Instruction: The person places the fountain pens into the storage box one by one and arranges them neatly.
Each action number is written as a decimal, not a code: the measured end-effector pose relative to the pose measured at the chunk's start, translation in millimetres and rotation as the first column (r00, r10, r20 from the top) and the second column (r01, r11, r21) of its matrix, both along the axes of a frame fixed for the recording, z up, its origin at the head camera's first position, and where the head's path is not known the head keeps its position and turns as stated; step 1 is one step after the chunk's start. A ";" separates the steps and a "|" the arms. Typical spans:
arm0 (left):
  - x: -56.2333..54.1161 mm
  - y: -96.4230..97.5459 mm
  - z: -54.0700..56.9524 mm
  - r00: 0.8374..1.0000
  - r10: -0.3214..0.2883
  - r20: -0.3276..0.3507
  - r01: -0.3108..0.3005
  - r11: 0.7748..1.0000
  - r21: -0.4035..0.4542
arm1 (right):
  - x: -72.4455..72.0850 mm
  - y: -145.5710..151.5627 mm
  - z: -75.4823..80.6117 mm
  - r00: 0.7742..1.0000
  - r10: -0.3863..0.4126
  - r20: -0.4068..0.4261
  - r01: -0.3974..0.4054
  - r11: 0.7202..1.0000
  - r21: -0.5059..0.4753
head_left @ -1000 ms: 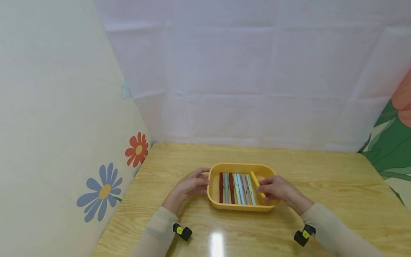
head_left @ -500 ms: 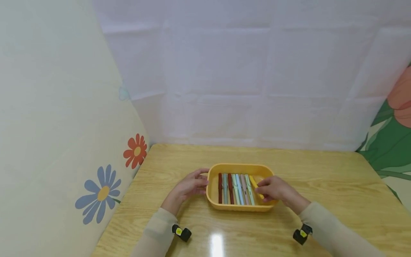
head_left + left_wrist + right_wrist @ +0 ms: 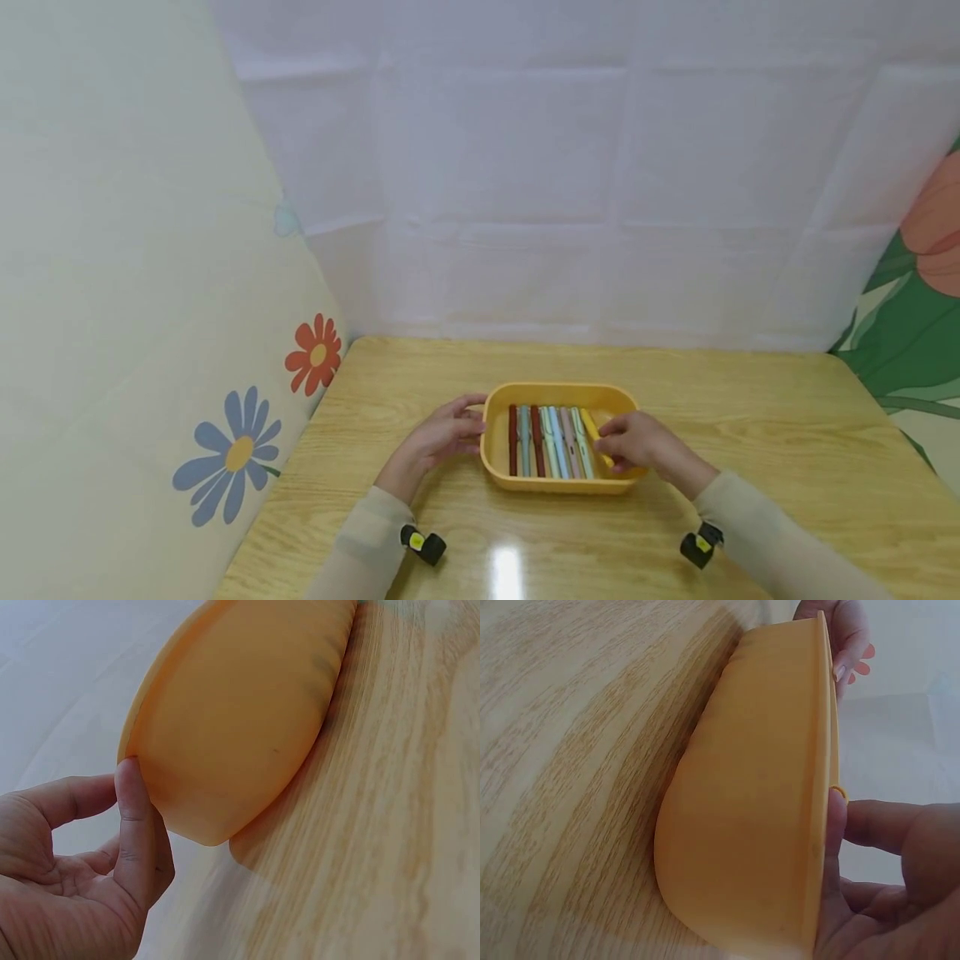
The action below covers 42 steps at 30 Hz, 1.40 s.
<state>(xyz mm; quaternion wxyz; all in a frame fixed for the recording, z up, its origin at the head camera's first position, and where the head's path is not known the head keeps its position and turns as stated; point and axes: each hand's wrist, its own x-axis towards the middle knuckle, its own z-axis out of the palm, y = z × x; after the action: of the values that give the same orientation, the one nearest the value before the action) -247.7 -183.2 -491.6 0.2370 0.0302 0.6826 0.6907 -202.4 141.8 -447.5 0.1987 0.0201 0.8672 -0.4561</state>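
Observation:
A yellow-orange plastic basket (image 3: 558, 485) sits on the wooden table. Side by side inside it lies a row of pens: a dark red pen (image 3: 513, 442), a grey-blue pen (image 3: 526, 442), another dark red pen (image 3: 537, 442), then pale green, light blue and mauve ones. At the row's right end, my right hand (image 3: 645, 442) pinches a yellow pen (image 3: 591, 426), tilted beside a pale green pen (image 3: 582, 442). My left hand (image 3: 444, 433) holds the basket's left rim between thumb and finger, as the left wrist view shows. In the right wrist view, the basket wall hides most pens.
The wooden table (image 3: 420, 367) reaches back to a white cloth (image 3: 487, 183). A wall with painted flowers (image 3: 238, 454) stands at the left, and a painted leaf panel (image 3: 915, 333) at the right. Each wrist carries a small black camera (image 3: 424, 545).
My right hand has moved slightly left with the yellow pen, bringing it closer to the row and lower in the basket. The left hand keeps its hold on the rim.

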 end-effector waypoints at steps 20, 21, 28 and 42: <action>1.4 -0.8 2.7 1.000 0.004 0.000 -0.004 1.000 -0.010 | 0.9 13.6 8.3 0.997 0.007 -0.074 -0.012 0.997 -0.073; 1.5 -0.7 2.6 1.000 0.004 -0.002 -0.004 1.000 -0.008 | 1.0 15.0 9.0 0.996 0.008 -0.086 -0.014 0.997 -0.071; 2.4 -0.7 2.2 1.000 0.008 -0.006 -0.008 1.000 -0.014 | 0.4 26.8 13.0 0.988 0.013 -0.156 -0.026 0.997 -0.077; 2.0 1.6 2.4 1.000 0.009 -0.021 -0.010 0.999 -0.051 | 0.6 50.9 17.4 0.969 0.001 -0.248 -0.005 1.000 -0.015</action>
<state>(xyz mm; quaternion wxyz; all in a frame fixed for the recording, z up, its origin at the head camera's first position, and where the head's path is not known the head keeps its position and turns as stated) -245.7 -181.6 -489.2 0.2275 0.0281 0.7024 0.6738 -201.8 192.7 -430.1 0.0898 -0.0398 0.8818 -0.4614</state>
